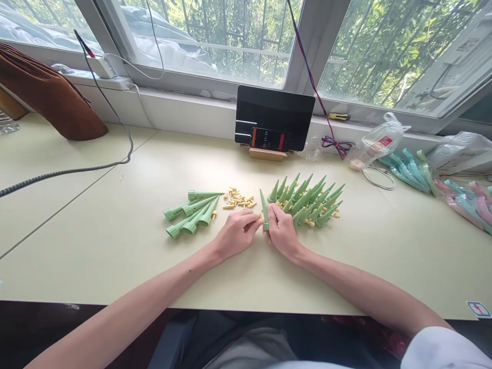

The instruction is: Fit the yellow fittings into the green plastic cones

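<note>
My right hand [283, 230] grips a green plastic watering spike [263, 205], held upright with its tip up. At its lower end, my left hand [239, 231] pinches a small yellow valve peg [260, 217], mostly hidden by the fingers, against the spike's side. Beyond my left hand lies a loose pile of yellow pegs [239, 199]. Several green spikes [192, 211] lie on their sides to the left, wide ends toward me. Close by my right hand stands a dense group of green spikes [311, 197] with yellow pegs in their bases.
A black tablet [274, 110] and a phone [270, 140] showing a timer lean on a cardboard stand [268, 154]. A dark cable [73, 171] crosses the table's left. Bagged coloured items [409, 171], a plastic bag [378, 141] and a yellow cutter [339, 117] are at right.
</note>
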`<action>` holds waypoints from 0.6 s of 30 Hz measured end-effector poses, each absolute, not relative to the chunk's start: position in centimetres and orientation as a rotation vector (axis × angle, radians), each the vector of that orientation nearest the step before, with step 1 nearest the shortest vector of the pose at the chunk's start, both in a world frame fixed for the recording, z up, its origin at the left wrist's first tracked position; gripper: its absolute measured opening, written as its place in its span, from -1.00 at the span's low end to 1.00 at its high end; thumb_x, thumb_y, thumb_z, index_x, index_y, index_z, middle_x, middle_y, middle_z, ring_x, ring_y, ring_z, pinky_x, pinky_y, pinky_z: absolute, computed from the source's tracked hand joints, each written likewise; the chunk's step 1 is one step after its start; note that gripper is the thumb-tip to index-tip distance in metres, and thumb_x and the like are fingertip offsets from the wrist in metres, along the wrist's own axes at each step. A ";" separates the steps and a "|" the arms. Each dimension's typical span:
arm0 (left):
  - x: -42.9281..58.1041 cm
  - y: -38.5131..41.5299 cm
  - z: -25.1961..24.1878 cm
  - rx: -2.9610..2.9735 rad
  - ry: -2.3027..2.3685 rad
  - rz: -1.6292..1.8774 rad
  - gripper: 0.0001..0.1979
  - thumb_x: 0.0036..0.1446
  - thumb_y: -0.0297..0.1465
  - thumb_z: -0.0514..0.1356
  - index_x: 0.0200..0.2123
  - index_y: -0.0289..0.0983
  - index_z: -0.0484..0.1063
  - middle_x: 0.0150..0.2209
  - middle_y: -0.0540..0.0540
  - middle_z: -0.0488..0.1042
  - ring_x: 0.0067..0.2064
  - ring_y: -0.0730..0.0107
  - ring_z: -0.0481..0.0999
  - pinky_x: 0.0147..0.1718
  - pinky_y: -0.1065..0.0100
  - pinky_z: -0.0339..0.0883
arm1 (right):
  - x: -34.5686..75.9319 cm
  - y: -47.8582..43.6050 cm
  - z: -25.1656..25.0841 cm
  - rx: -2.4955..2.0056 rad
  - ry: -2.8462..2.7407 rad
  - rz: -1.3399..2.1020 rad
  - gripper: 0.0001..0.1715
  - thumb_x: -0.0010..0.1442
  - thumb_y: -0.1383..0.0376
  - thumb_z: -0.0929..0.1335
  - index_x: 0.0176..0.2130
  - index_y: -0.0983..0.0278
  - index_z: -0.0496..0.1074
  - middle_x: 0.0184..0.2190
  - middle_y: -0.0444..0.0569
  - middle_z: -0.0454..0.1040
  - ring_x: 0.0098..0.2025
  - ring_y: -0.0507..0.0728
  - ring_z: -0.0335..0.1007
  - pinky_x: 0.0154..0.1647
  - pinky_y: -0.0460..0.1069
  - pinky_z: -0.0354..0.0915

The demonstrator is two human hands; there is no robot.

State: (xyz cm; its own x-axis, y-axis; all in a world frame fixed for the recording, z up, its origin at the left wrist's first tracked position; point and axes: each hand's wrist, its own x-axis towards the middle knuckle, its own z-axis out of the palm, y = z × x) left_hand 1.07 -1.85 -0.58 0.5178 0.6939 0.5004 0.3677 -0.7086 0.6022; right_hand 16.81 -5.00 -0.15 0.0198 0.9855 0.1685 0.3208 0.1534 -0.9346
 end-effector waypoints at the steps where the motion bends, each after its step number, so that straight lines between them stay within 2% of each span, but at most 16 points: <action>1: 1.1 -1.9 -0.5 2.321 0.881 1.043 -0.67 0.30 -0.42 0.10 -0.56 -0.28 0.26 -0.54 0.02 0.23 -0.49 0.48 0.20 -0.47 0.40 0.14 | 16.8 -5.0 -0.2 -1.334 -1.480 0.874 -0.55 0.42 0.00 0.11 -0.41 0.19 0.15 -0.65 -0.24 0.23 -0.70 -0.01 0.22 -0.67 -0.10 0.08; 6: 1.2 -1.9 0.0 2.294 0.912 1.039 -0.69 0.29 -0.41 0.10 -0.54 -0.28 0.30 -0.55 0.02 0.26 -0.49 0.47 0.23 -0.49 0.40 0.16 | 16.9 -5.0 0.0 -1.309 -1.470 0.898 -0.54 0.42 -0.03 0.09 -0.33 0.20 0.25 -0.57 -0.21 0.34 -0.71 -0.02 0.20 -0.66 -0.08 0.13; 12: 1.0 -1.9 0.6 2.312 0.930 1.082 -0.72 0.28 -0.39 0.13 -0.52 -0.27 0.30 -0.54 0.03 0.30 -0.50 0.49 0.25 -0.46 0.41 0.18 | 17.0 -5.1 0.2 -1.278 -1.429 0.947 -0.54 0.40 -0.05 0.11 -0.23 0.20 0.34 -0.63 -0.22 0.28 -0.68 0.02 0.26 -0.63 -0.06 0.20; 18: 0.8 -1.9 0.4 2.371 1.001 1.144 -0.73 0.27 -0.38 0.14 -0.50 -0.27 0.28 -0.54 0.04 0.30 -0.51 0.51 0.23 -0.48 0.41 0.15 | 16.9 -4.6 -0.5 -1.191 -1.398 1.047 -0.59 0.34 -0.02 0.21 -0.07 0.19 0.40 -0.49 -0.14 0.38 -0.62 0.05 0.33 -0.65 -0.05 0.27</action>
State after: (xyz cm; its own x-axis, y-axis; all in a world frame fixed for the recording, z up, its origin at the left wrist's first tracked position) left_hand 0.81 -1.87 0.40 0.4329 0.7123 0.5525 0.4528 -0.7018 0.5500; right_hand 16.95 -4.63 -0.47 -0.0352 0.9891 0.1431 0.1410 0.1467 -0.9791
